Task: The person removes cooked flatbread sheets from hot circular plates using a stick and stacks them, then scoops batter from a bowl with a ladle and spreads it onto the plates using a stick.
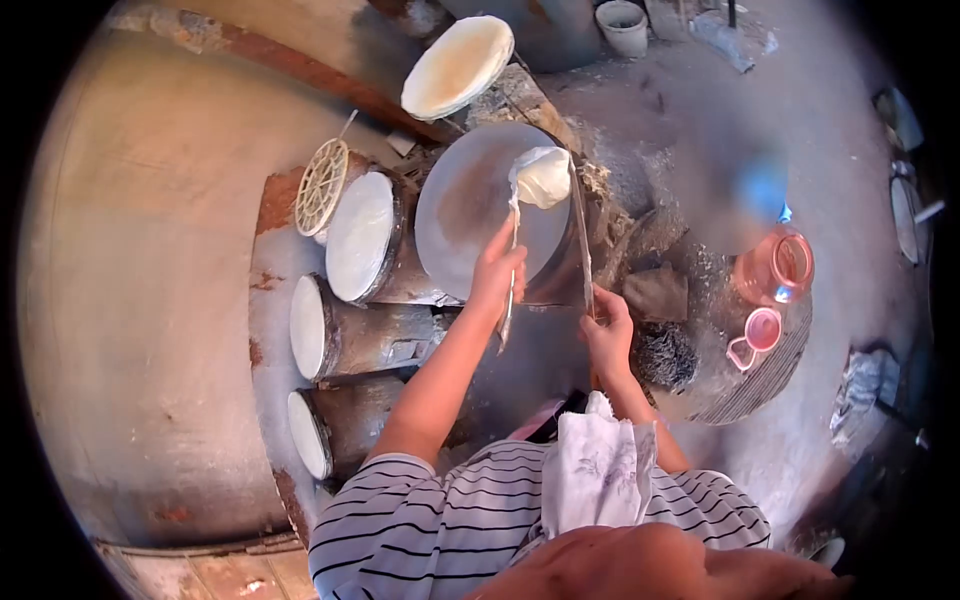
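Note:
Fingers wrapped round a thin stick [515, 260], my left hand [496, 272] is at the near edge of a large round grey plate [460, 210]. My right hand [608, 330] grips the lower part of a second long stick [582, 230], which slants up along the plate's right side. A pale, soft-looking lump [541, 177] hangs between the upper ends of the two sticks, over the right part of the plate. The plate has a brownish patch at its centre.
Three drums with white round tops [360, 237] stand at the left, beside a round lattice rack [322, 187]. A white-topped disc [458, 67] is beyond the plate. A pink jar [775, 265] and pink cup [763, 329] are at the right, a bucket [622, 28] farther back.

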`<state>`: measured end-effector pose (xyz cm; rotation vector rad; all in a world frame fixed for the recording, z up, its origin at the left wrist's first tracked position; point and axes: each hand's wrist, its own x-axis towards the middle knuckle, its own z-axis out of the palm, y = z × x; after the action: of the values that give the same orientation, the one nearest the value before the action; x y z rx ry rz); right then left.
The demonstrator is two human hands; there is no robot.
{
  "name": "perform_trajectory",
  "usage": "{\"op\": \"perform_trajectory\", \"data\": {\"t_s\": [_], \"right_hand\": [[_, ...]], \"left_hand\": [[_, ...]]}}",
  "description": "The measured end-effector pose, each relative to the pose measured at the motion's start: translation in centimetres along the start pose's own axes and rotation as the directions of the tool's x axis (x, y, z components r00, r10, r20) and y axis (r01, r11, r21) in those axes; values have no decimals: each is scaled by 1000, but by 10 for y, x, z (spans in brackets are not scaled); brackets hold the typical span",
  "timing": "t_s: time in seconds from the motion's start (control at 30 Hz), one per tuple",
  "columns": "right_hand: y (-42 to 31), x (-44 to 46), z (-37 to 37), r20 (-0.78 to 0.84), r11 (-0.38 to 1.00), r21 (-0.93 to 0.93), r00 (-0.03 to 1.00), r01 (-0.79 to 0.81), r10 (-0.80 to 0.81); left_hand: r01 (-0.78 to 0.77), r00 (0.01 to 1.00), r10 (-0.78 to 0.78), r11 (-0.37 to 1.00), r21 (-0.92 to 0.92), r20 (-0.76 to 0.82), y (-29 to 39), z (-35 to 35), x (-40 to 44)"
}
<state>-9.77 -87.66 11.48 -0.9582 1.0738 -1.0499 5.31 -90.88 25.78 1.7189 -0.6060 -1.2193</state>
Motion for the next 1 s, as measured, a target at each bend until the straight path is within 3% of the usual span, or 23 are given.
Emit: {"op": "perform_trajectory", "data": {"t_s": [0.03, 0.13, 0.2, 0.23, 0.27, 0.33, 0.4, 0.47, 0.53, 0.63, 0.67, 0.73, 0.77, 0.87, 0.97, 1.0], "right_hand": [[2, 1, 4, -23, 988, -126, 996, 88, -91], [-11, 19, 42, -95, 910, -268, 931, 317, -352], [-18, 37, 69, -71, 798, -448, 873, 404, -482], [-23, 38, 74, -34, 621, -635, 786, 459, -617], [-34, 26, 80, -91, 618, -653, 765, 438, -637], [-25, -1, 85, -131, 609, -749, 843, 260, -522], [-5, -9, 106, -92, 598, -735, 827, 320, -555], [-18, -1, 145, -119, 606, -753, 852, 257, -510], [-27, 25, 174, -80, 510, -830, 855, 227, -512], [-28, 30, 153, -150, 434, -890, 810, 139, -567], [-24, 14, 142, -200, 445, -887, 766, 123, -611], [-12, -14, 141, -223, 455, -886, 782, 86, -582], [-1, -15, 155, -299, 642, -759, 822, 103, -485], [-6, 21, 202, -128, 488, -849, 817, 203, -562], [-30, 36, 179, -177, 454, -880, 786, 143, -592], [-4, 39, 172, -295, 851, -518, 915, 89, -275]], "left_hand": [[-26, 1000, 26, 999, 45, -7, -3, -10, 11], [-75, 994, 78, 996, -41, 75, -5, -42, 48], [-106, 989, 111, 993, -51, 99, -6, -61, 72], [-122, 985, 126, 992, -43, 122, -11, -75, 79], [-158, 973, 160, 987, -27, 164, 0, -86, 96], [-107, 965, 125, 990, -90, 229, 8, -116, 105], [-59, 961, 80, 994, -87, 264, 10, -144, 105], [-52, 962, 69, 996, -72, 265, 11, -153, 113], [-88, 962, 103, 994, -71, 254, 9, -158, 130], [-208, 923, 212, 977, -49, 320, 19, -170, 153], [-207, 922, 203, 978, -24, 329, 7, -189, 145], [-148, 936, 149, 989, -30, 319, -1, -212, 135], [-142, 937, 143, 989, -26, 319, -4, -215, 133], [-130, 928, 155, 987, -94, 339, -2, -201, 140], [-73, 932, 132, 980, -183, 338, 3, -210, 139], [-64, 926, 126, 982, -179, 356, 9, -230, 137]]}}
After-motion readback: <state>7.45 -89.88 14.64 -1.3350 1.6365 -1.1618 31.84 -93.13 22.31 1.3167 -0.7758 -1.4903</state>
